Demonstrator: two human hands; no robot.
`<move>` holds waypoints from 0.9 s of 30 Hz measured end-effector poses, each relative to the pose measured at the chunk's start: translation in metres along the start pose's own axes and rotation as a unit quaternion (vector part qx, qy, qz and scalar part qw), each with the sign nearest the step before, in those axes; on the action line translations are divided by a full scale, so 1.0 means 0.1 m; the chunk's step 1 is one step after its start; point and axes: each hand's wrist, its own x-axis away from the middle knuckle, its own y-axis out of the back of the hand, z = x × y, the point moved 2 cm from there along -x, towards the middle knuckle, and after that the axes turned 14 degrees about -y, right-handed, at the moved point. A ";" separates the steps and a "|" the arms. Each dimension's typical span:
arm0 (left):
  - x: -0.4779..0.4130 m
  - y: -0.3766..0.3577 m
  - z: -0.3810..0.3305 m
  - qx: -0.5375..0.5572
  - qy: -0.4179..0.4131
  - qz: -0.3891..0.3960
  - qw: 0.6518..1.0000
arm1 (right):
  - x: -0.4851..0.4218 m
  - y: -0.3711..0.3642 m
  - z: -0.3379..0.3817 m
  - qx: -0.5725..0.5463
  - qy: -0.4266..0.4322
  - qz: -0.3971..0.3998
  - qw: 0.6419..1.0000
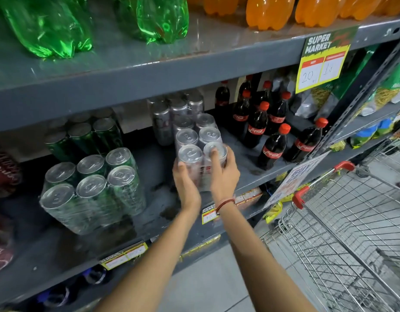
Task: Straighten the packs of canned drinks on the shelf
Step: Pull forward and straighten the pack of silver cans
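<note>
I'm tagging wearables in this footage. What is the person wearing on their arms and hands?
Both forearms are bare, with no sleeves in view, and neither the left hand nor the right hand wears a glove. Thin red thread bands circle the right wrist.

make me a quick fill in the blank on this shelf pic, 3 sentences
1. Both hands grip the front of the silver can pack, and the right hand has a thumb on top of a ____.
2. The cola bottles have ____ caps.
3. The shopping cart stands to the person's ____.

Missing words: can; red; right
</note>
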 end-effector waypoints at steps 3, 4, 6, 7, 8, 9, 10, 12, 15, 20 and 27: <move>-0.33 0.13 0.00 0.007 0.044 0.082 0.996 | 0.28 -0.14 -0.11 0.003 -0.002 -0.027 1.000; -0.43 0.16 0.00 0.002 0.049 0.102 0.994 | 0.31 -0.17 -0.14 0.009 0.004 -0.027 1.000; -0.55 0.19 -0.07 -0.016 0.047 0.130 0.990 | 0.26 -0.16 -0.17 0.013 0.032 -0.025 0.999; -0.57 0.20 -0.09 -0.028 0.044 0.126 0.991 | 0.18 -0.12 -0.15 -0.002 0.037 -0.027 0.999; -0.53 0.21 -0.11 -0.044 0.036 0.101 0.993 | 0.06 -0.07 -0.12 -0.025 0.039 -0.034 0.998; -0.41 0.22 -0.13 -0.072 0.018 0.042 0.996 | -0.09 -0.02 -0.07 -0.048 0.034 -0.041 0.997; -0.23 0.23 -0.15 -0.111 -0.007 -0.020 0.994 | -0.27 0.03 -0.01 -0.058 0.025 -0.041 0.997; 0.18 0.17 -0.17 -0.161 -0.069 -0.012 0.984 | -0.69 0.04 0.11 -0.030 -0.008 0.003 1.000; 0.50 0.06 -0.08 -0.202 -0.095 0.083 0.971 | -1.15 -0.05 0.23 -0.020 -0.091 0.153 0.984; 0.37 -0.04 -0.02 -0.247 -0.076 0.119 0.959 | -1.22 -0.10 0.11 0.017 -0.120 0.209 0.970; -0.24 0.33 -0.01 -0.249 -0.084 0.234 0.936 | -0.89 -0.01 -0.02 -0.045 -0.042 0.081 0.995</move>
